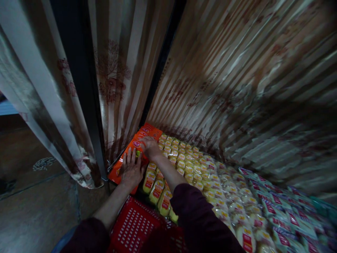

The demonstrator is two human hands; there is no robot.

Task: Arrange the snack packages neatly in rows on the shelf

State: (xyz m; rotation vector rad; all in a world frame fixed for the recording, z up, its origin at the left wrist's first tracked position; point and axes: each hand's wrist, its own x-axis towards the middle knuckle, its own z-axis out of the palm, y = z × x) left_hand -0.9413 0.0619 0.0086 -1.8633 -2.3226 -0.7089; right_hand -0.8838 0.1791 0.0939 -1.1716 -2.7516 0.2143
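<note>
Several orange packets (136, 143) lie under the left hand (131, 174), grip spread flat, and right hand (151, 149), grip impossible to tell.

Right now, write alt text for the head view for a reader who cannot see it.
A person's left hand lies spread on orange packets, the right hand bent over them, beside rows of wrapped yellow items. A red perforated basket sits nearer the person; patterned curtains hang behind.
</note>
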